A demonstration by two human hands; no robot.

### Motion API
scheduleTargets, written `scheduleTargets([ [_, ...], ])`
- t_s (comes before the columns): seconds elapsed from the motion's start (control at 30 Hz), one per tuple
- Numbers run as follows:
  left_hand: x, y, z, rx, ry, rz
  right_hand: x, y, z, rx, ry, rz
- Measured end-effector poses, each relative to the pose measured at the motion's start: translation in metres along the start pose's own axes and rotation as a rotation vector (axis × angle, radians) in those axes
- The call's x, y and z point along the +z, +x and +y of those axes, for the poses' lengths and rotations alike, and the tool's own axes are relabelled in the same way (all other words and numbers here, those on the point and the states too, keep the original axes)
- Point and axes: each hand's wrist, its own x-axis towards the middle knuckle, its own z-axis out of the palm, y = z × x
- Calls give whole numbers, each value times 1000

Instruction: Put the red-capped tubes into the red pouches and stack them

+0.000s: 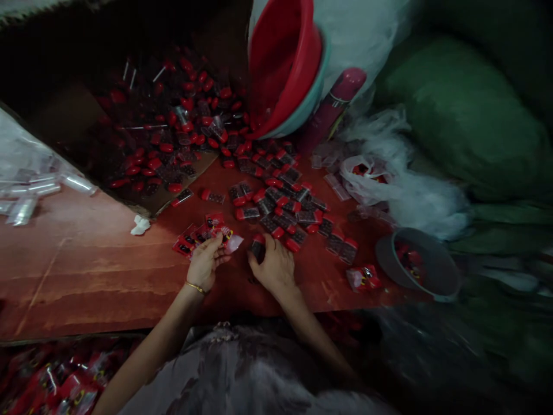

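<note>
Packet (234, 244) and tube (257, 248) held

The packet is pinched by the left hand (204, 264); the tube is gripped by the right hand (275, 266); both are held near the front edge of the table (95, 259); more tubes (309, 217) are heaped beyond.

Here's the carton (78, 118) at the back left of the worktop (108, 248), small containers (280, 197) strewn from inside it out to the middle, tubes (38, 187) off to its left! On its right, basins (280, 63), then a spray can (330, 106); nearer the front edge, a packet (363, 278) lies just left of a tub (440, 268) holding others.
</note>
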Motion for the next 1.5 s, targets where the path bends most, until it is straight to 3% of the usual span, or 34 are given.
scheduleTargets([
  [0.17,-5,-1,1,-12,-17,-10,-4,-6,8,-109,-123,11],
  [0.37,3,-3,-3,54,60,3,11,-7,18,-147,-91,50],
  [0.43,4,-4,-3,91,83,23,12,-3,25,-146,2,71],
  [0.53,5,-5,-2,110,99,47,2,-3,36,-149,322,58],
  [0.7,6,-7,-1,98,144,-1,-29,-20,38,-135,835,-136],
  [0.8,7,-6,-4,134,182,-38,-36,-26,34,-120,948,-186],
  [1.13,-2,-4,-11,261,329,-181,-25,-16,30,-59,1190,-404],
  [1.33,15,-13,-12,150,215,-225,-25,-17,19,-69,1213,-321],
  [1.5,22,-13,-20,74,53,-176,-16,-15,9,-87,1132,-169],
])
